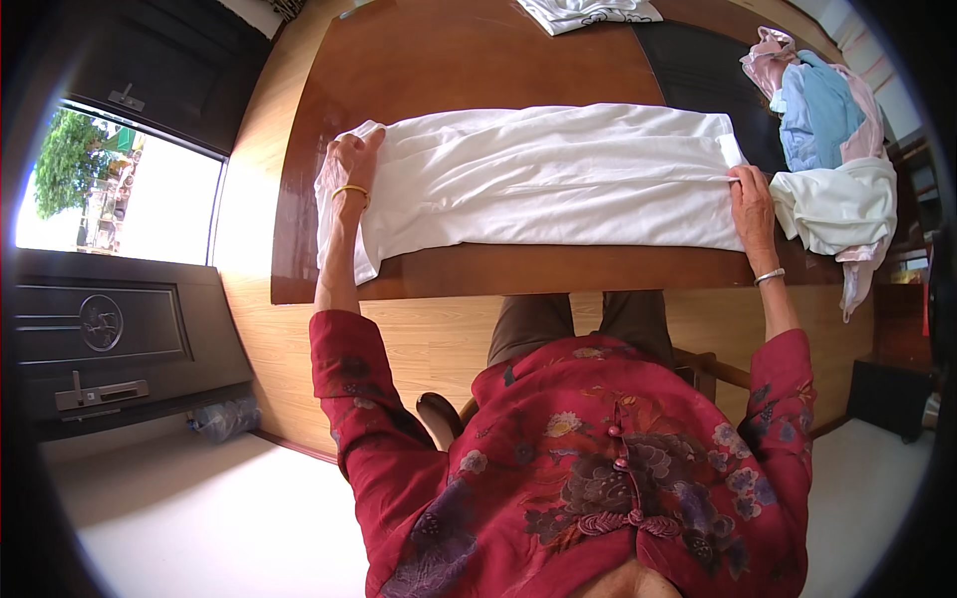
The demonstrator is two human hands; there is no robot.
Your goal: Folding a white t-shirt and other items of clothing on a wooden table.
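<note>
A long white cloth garment (553, 179) lies stretched sideways across a brown wooden table (478, 63), with some creases along its length. At its left end my left hand (350, 161) grips the fabric near the upper corner, thumb and fingers pinched together. My right hand (751, 202) pinches the right edge of the garment between thumb and fingers, just below a small folded flap. Part of the garment's left end hangs down past my left forearm, towards the table's front edge.
Pink, blue and white clothes (826, 112) are heaped at the table's right side, some hanging over its edge. A white cloth with a dark print (587, 13) lies at the far edge. A dark panel (699, 71) covers the table's right part. An open doorway is at left.
</note>
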